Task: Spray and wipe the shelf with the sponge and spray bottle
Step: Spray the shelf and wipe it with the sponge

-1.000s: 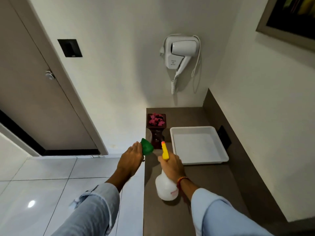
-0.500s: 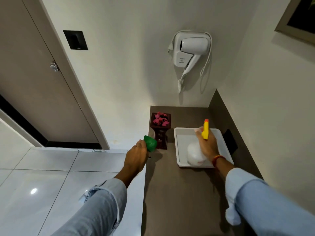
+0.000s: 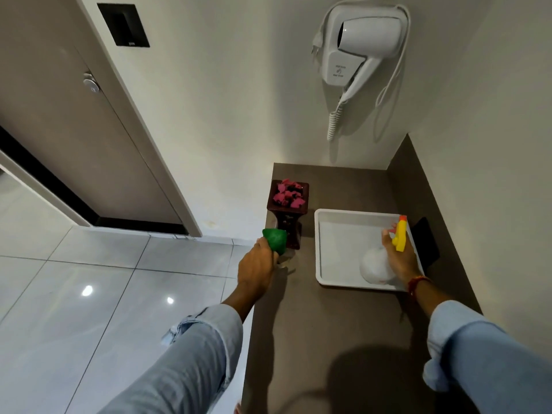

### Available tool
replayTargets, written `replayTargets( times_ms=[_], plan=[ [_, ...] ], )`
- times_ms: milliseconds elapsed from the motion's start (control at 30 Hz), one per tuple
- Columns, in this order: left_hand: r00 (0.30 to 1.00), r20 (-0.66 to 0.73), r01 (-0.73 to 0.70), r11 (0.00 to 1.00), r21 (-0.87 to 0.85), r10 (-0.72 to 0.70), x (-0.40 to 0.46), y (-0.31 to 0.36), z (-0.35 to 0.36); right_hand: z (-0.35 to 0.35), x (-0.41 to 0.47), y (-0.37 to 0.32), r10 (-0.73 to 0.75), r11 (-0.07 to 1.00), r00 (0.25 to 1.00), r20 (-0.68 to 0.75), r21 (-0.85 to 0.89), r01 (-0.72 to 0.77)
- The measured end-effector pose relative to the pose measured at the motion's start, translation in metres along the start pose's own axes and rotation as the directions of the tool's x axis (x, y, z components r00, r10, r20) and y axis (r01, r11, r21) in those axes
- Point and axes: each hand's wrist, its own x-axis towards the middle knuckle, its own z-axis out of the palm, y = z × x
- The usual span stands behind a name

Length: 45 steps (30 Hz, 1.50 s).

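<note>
The brown shelf runs along the right wall. My left hand holds a green sponge at the shelf's left edge, just in front of a dark vase. My right hand grips a white spray bottle with a yellow trigger head. The bottle sits inside the white tray, near its right side.
A dark vase with pink petals stands at the shelf's left edge beyond the sponge. A black object lies right of the tray against the wall. A white hair dryer hangs on the back wall. Door and tiled floor lie to the left.
My right hand has carried the spray bottle from the near middle of the shelf forward and right into the white tray. My left hand with the sponge stayed near the vase.
</note>
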Motion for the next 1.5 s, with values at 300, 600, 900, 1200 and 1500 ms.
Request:
replayTargets(
  times_ms=[300, 600, 900, 1200, 1500],
  plan=[
    [0.994, -0.069, 0.066, 0.972, -0.225, -0.084, 0.0, 0.002, 0.008, 0.042, -0.082, 0.01, 0.111, 0.798, 0.939, -0.325, -0.534, -0.279],
    [0.835, 0.003, 0.397, 0.599, -0.695, -0.55, 0.017, 0.052, 0.007, 0.09, -0.014, -0.13, -0.466, 0.5, 0.737, 0.489, -0.542, 0.675],
    [0.805, 0.041, 0.392, 0.479, -0.785, -0.591, 0.031, 0.099, 0.012, 0.084, 0.052, -0.162, -0.111, 0.24, 0.626, 0.772, -0.591, 0.77],
    [0.832, 0.079, 0.38, 0.459, -0.803, -0.55, 0.038, 0.111, 0.038, 0.088, 0.049, -0.166, -0.14, 0.52, 0.7, 0.701, -0.549, 0.654],
    [0.837, 0.036, 0.274, 0.36, -0.892, -0.546, 0.041, 0.113, 0.052, 0.09, 0.048, -0.172, -0.158, 0.59, 0.692, 0.704, -0.495, 0.638]
  ],
)
